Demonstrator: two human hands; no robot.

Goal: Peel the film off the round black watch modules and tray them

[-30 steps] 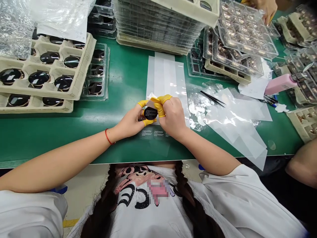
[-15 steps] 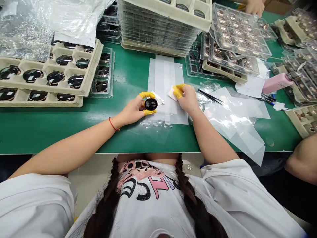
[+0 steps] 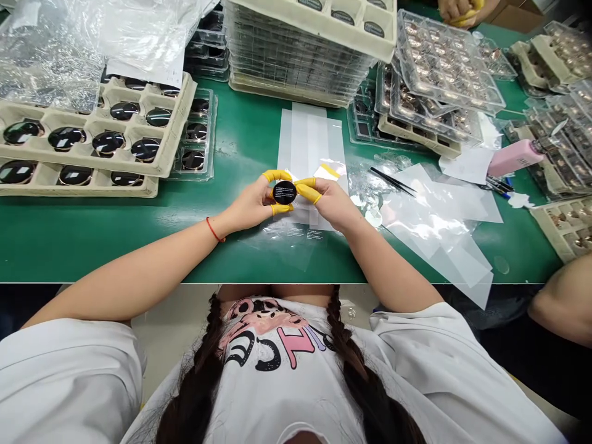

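Observation:
My left hand (image 3: 253,203) pinches a small round black disc (image 3: 283,192) with white print between fingers in yellow finger cots. My right hand (image 3: 329,200) meets it from the right, its yellow-capped fingertips closed on the disc's edge. Both hands hover just above a stack of clear film sheets (image 3: 309,137) on the green mat (image 3: 92,228). A film piece with a yellow tab (image 3: 331,169) lies just beyond my right hand.
Beige trays of black discs (image 3: 92,139) stand at the left. A tall tray stack (image 3: 309,49) is at the back. Clear blister trays (image 3: 444,61), tweezers (image 3: 393,180), loose films (image 3: 444,228) and a pink bottle (image 3: 513,157) lie right. Another person's arm (image 3: 562,305) and hand (image 3: 457,9) show at the right.
My right hand let go of a white film piece off to the right and came back to the disc. The left hand kept holding the disc.

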